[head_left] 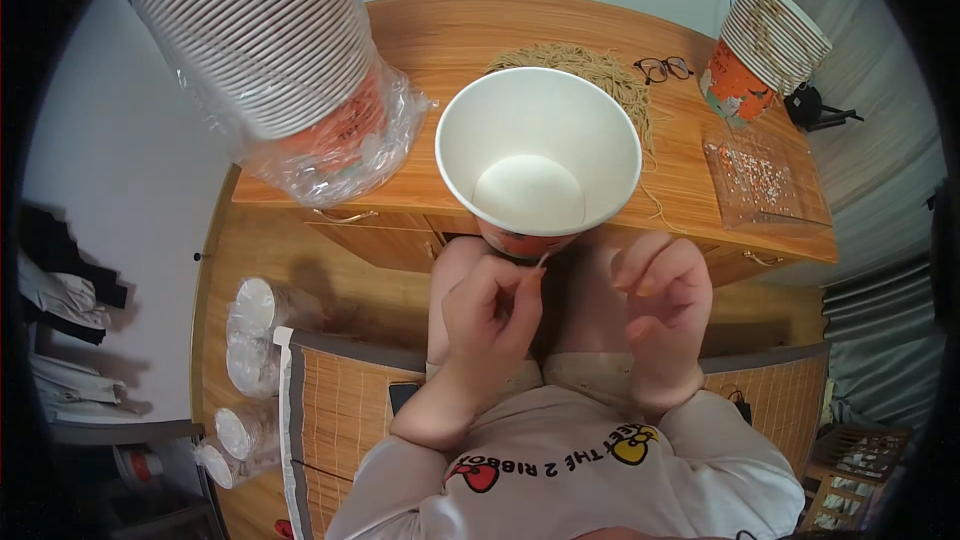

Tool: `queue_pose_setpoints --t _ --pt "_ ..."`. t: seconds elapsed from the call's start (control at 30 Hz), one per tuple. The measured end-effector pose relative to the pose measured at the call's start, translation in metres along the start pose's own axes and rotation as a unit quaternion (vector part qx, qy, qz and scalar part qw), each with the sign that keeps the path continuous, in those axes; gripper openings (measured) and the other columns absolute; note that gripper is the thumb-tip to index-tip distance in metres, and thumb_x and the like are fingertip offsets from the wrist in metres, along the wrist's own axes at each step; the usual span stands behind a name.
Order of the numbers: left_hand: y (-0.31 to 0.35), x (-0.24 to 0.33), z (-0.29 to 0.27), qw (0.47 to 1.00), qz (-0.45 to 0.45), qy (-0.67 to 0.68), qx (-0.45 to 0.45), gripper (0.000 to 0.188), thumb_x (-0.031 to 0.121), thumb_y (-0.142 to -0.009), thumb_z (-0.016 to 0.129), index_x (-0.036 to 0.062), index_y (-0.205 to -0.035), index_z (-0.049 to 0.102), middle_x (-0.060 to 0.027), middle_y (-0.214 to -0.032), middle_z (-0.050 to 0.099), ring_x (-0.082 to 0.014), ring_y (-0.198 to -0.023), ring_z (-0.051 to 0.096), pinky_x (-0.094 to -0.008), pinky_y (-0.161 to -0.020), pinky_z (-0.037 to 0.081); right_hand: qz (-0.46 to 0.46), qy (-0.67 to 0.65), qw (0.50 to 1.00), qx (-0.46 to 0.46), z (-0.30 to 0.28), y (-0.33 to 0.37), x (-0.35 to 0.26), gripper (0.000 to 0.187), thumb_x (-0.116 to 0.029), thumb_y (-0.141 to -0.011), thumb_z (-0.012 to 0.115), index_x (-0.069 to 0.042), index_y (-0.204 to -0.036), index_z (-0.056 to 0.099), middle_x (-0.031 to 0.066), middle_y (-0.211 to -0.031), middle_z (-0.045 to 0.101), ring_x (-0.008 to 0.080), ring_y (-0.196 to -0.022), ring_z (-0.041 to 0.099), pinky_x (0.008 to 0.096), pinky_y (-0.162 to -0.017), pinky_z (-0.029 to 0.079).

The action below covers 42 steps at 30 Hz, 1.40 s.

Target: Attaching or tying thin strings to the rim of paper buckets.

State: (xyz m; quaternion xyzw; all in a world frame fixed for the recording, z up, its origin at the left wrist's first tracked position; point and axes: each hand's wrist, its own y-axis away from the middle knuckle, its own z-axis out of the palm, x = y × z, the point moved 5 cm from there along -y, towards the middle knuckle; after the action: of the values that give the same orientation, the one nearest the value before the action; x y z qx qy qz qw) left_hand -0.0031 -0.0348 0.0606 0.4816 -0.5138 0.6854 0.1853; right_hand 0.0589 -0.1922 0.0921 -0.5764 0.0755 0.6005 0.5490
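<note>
A large paper bucket, white inside with an orange printed outside, sits mouth up over my knees at the desk's front edge. Its base is hidden, so I cannot tell what bears it. My left hand is closed in a pinch just below the bucket's near side. A thin pale strand pokes up from between its thumb and forefinger. My right hand is raised to the right of the bucket, fingers curled but apart from the thumb, with nothing visible in it. Neither hand clearly touches the bucket.
On the wooden desk stand a tall plastic-wrapped stack of buckets and a smaller stack. Tan cord lies behind the bucket, near glasses. A clear tray holds small orange and white pieces. Wrapped white containers stand on the floor.
</note>
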Motion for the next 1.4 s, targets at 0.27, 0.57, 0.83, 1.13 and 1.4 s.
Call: queue_pose_setpoints --t 0.27,0.57,0.83,1.13,1.4 --pt "-0.004 -0.01 0.0 0.998 0.032 -0.024 0.038 0.015 -0.001 -0.089 0.064 0.0014 -0.08 0.053 -0.0004 -0.063 0.052 -0.0034 -0.054 0.042 -0.0203 -0.047 0.035 0.012 0.064 0.997 -0.029 0.003 0.002 -0.003 0.029 0.01 -0.072 0.072 -0.007 -0.086 0.053 0.0086 -0.095 0.056 0.0179 -0.089 0.052 0.0271 -0.079 0.041" --pt "-0.009 -0.006 0.001 0.99 0.086 -0.093 0.055 0.017 -0.001 -0.086 0.067 0.0027 -0.077 0.053 -0.0025 -0.063 0.053 -0.0083 -0.052 0.043 -0.0225 -0.046 0.035 -0.022 0.157 0.987 -0.021 0.002 -0.002 -0.013 0.028 0.007 -0.071 0.075 -0.007 -0.084 0.055 0.0091 -0.094 0.058 0.0194 -0.086 0.054 0.0279 -0.076 0.042" --pt "-0.009 -0.003 0.002 0.991 0.068 -0.103 0.049 0.017 -0.002 -0.084 0.068 0.0032 -0.076 0.053 -0.0038 -0.061 0.052 -0.0109 -0.051 0.045 -0.0249 -0.046 0.037 -0.089 0.244 0.964 -0.06 0.012 -0.014 -0.033 0.028 0.005 -0.068 0.076 -0.009 -0.084 0.058 0.0086 -0.093 0.061 0.0213 -0.084 0.054 0.0311 -0.075 0.041" --pt "-0.01 -0.007 0.005 0.99 0.071 -0.115 0.049 0.018 -0.002 -0.083 0.068 0.0032 -0.075 0.052 -0.0041 -0.061 0.052 -0.0131 -0.052 0.045 -0.026 -0.047 0.037 -0.148 0.44 0.885 -0.025 0.021 -0.026 -0.038 0.025 -0.003 -0.07 0.072 -0.009 -0.092 0.063 0.007 -0.097 0.065 0.0242 -0.088 0.055 0.0363 -0.082 0.037" --pt "-0.013 -0.007 0.007 0.994 0.047 -0.083 0.05 0.016 0.003 -0.091 0.063 0.0037 -0.079 0.053 0.0032 -0.067 0.053 -0.0006 -0.061 0.042 -0.0171 -0.052 0.035 -0.1 0.653 0.742 -0.119 0.05 -0.052 -0.032 0.024 -0.009 -0.081 0.057 -0.016 -0.1 0.069 0.0006 -0.09 0.068 0.029 -0.11 0.051 0.0507 -0.103 0.019"
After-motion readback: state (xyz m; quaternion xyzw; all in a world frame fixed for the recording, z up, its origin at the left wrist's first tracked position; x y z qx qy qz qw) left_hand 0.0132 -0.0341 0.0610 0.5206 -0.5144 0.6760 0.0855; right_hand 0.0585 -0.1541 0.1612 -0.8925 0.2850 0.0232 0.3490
